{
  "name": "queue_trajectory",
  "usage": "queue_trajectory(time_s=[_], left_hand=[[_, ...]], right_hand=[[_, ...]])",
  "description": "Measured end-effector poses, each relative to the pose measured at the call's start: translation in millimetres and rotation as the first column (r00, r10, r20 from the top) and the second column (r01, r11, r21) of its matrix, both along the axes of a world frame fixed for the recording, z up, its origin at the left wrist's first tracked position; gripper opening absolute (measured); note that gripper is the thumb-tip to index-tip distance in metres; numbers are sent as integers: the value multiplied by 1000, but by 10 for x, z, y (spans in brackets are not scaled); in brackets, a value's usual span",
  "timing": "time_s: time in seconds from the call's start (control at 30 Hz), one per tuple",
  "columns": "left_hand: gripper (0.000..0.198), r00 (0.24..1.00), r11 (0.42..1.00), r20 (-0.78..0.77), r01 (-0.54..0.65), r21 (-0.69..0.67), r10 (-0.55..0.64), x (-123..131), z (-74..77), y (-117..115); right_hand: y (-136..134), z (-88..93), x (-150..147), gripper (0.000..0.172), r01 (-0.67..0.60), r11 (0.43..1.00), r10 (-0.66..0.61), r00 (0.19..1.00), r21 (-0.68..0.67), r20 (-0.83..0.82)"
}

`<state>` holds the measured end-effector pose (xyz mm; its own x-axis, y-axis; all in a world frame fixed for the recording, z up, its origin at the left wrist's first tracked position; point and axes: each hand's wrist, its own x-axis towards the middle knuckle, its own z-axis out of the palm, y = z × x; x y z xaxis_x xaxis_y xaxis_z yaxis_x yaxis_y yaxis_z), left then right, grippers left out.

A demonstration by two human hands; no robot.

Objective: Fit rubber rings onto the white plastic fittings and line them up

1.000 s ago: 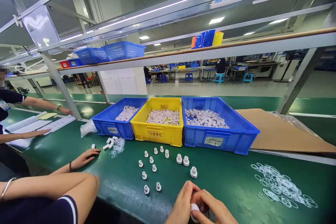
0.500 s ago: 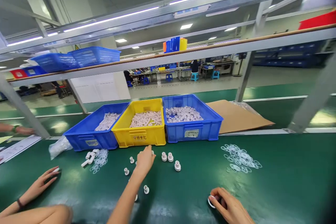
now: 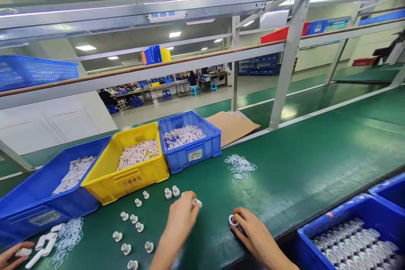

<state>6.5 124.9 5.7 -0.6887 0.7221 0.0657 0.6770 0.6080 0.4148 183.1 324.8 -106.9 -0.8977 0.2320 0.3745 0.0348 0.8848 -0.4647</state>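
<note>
My left hand (image 3: 182, 216) is closed around a small white plastic fitting (image 3: 196, 203), which sticks out past the fingertips. Just right of it, my right hand (image 3: 253, 228) pinches a white ring-shaped plastic part (image 3: 233, 220) at the green table surface; its lower side is hidden by the fingers. Behind my left hand stand two white flanged fittings (image 3: 172, 192). To its left, several more white fittings (image 3: 134, 219) stand scattered upright. A pile of thin white rings (image 3: 241, 166) lies beyond my right hand.
A blue bin (image 3: 202, 137), a yellow bin (image 3: 126, 183) and another blue bin (image 3: 28, 206) hold white parts. At lower right, a blue crate (image 3: 303, 236) holds rows of white parts. Another person's hand (image 3: 12, 255) grips a white piece near more rings (image 3: 68, 238).
The view has turned to the right, bringing the crate at lower right into sight. My left hand has come away from the yellow bin's front toward my right hand, with a fitting showing in its fingers.
</note>
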Motion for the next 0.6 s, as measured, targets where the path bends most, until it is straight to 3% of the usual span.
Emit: queue_trajectory(time_s=[0.1, 0.23, 0.33, 0.43, 0.6], left_hand=[[6, 976, 976, 63, 205, 67, -210, 284, -225, 447], [11, 945, 945, 84, 304, 121, -315, 398, -459, 819], [14, 918, 916, 152, 327, 231, -367, 404, -617, 941], [13, 885, 879, 228, 311, 361, -406, 379, -792, 986], [21, 844, 851, 302, 291, 437, -443, 236, -1074, 972]], right_hand=[[169, 79, 71, 8, 52, 998, -53, 998, -40, -19], [311, 355, 150, 5, 88, 983, -91, 996, -160, -14], [266, 487, 108, 5, 62, 973, -72, 997, -222, -37], [161, 511, 2, 7, 53, 968, -67, 997, -246, -46], [48, 510, -114, 11, 85, 990, -82, 996, -115, 26]])
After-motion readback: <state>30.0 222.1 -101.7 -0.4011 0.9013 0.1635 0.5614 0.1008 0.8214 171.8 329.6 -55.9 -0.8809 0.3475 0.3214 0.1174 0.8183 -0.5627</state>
